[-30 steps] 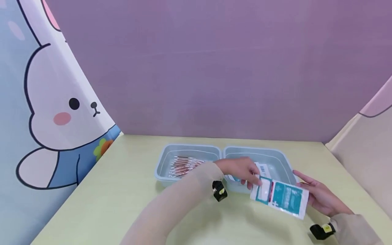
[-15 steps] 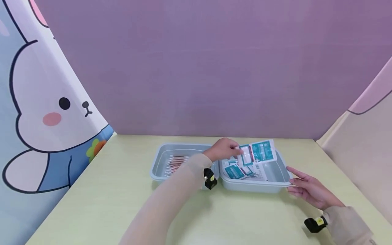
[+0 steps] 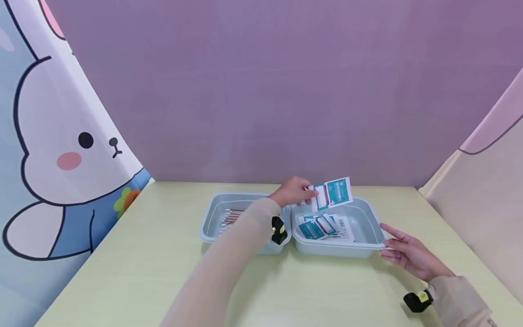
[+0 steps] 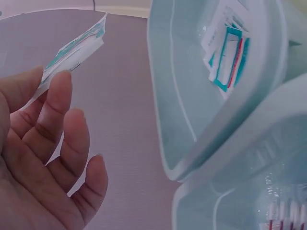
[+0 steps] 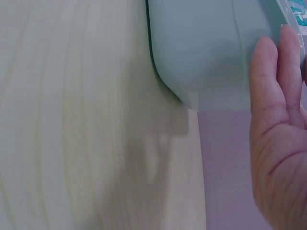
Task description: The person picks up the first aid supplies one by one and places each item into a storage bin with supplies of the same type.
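My left hand [image 3: 292,190] pinches a white and teal sachet [image 3: 336,191] by its left end, above the back edge of the right plastic bin [image 3: 369,222]. In the left wrist view, thumb and forefinger hold the sachet [image 4: 76,50] nearly edge-on, the other fingers loosely bent. Several similar teal sachets [image 3: 312,229] lie in the left part of that bin. At its front right corner, my right hand [image 3: 412,256] touches the rim. The right wrist view has straight fingers [image 5: 266,86] along the bin's outer wall [image 5: 201,52].
Beside it on the left stands a matching bin [image 3: 212,218] holding cotton swabs [image 3: 230,218] with brown sticks, partly hidden by my left forearm. Both bins stand on a pale yellow table [image 3: 327,290]. A purple backdrop [image 3: 286,91] rises behind, with a cartoon rabbit panel [image 3: 53,118] at left.
The sachet has risen from in front of the right bin to above its back, in my left hand. My right hand has let go of the sachet's other end and now touches the bin's corner.
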Motion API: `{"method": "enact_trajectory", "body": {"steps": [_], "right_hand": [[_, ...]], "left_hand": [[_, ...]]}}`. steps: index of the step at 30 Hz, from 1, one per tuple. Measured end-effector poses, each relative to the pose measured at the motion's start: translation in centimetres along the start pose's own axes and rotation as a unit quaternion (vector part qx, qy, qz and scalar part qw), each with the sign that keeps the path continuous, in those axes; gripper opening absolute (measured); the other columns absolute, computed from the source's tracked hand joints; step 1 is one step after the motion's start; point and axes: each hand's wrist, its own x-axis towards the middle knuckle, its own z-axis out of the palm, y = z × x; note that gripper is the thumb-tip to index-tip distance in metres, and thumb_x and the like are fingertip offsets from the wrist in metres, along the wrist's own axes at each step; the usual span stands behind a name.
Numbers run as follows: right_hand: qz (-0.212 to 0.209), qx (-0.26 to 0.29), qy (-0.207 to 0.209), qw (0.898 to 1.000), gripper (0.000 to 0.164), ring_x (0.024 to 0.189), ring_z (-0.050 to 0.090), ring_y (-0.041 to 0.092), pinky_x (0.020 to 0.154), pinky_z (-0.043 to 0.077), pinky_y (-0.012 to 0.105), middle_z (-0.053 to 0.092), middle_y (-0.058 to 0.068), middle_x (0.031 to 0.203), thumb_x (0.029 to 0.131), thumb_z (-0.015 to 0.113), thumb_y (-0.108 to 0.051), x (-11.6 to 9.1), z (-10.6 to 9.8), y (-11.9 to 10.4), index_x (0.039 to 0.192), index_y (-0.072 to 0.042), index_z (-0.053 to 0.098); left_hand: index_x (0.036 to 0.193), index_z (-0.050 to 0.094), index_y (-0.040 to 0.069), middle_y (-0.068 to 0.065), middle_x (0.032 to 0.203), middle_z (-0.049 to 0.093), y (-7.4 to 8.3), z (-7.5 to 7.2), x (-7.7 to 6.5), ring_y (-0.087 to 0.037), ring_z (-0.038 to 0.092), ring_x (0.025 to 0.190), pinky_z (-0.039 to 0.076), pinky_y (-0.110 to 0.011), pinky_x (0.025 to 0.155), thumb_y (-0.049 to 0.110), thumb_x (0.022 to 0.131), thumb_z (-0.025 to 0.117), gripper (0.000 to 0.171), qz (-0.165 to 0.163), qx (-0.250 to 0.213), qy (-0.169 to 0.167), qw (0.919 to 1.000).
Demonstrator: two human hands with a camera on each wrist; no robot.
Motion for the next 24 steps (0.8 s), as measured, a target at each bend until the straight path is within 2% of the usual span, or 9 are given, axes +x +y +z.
{"method": "enact_trajectory", "body": {"steps": [7,11,21,23,24], "right_hand": [[0.004,-0.005,0.000,1.000,0.050,0.091,0.069,0.019,0.084,0.051,0.030,0.068,0.009,0.103,0.101,0.035,0.006,0.0,-0.1,0.0,0.127,-0.026,0.064],[0.004,-0.007,0.001,1.000,0.050,0.091,0.069,0.019,0.084,0.051,0.030,0.068,0.008,0.103,0.101,0.035,0.005,0.0,-0.1,-0.1,0.127,-0.026,0.064],[0.006,-0.007,0.001,1.000,0.049,0.091,0.069,0.018,0.084,0.051,0.030,0.069,0.008,0.103,0.101,0.036,0.005,0.0,-0.1,0.0,0.127,-0.026,0.063],[0.005,-0.007,-0.002,1.000,0.049,0.091,0.069,0.018,0.084,0.051,0.030,0.069,0.008,0.103,0.101,0.035,0.005,0.1,-0.2,-0.1,0.127,-0.026,0.063],[0.004,-0.008,-0.002,1.000,0.049,0.091,0.069,0.018,0.084,0.051,0.030,0.069,0.008,0.103,0.101,0.035,0.005,0.1,-0.2,-0.1,0.127,-0.026,0.063]], "left_hand": [[0.084,0.069,0.010,-0.001,0.070,0.061,-0.9,1.2,0.6,-0.019,0.052,0.061,0.042,-0.025,0.065,0.026,0.095,0.061,0.021,-0.004,0.002,0.002,1.0000],[0.085,0.068,0.012,-0.001,0.071,0.061,-1.1,1.9,0.7,-0.017,0.052,0.064,0.043,-0.025,0.066,0.027,0.094,0.062,0.019,-0.020,0.011,0.005,0.9997],[0.079,0.065,0.013,-0.002,0.077,0.066,-1.6,4.0,0.4,-0.014,0.054,0.069,0.042,-0.028,0.064,0.029,0.094,0.062,0.022,-0.068,0.078,-0.005,0.9946],[0.084,0.068,0.012,-0.003,0.078,0.067,-1.4,4.3,0.3,-0.013,0.055,0.069,0.044,-0.028,0.065,0.026,0.094,0.062,0.018,-0.070,0.092,0.001,0.9932],[0.090,0.070,0.010,-0.003,0.085,0.069,-1.5,4.4,0.3,-0.014,0.057,0.073,0.045,-0.027,0.068,0.024,0.094,0.062,0.016,-0.069,0.101,0.007,0.9925]]}}
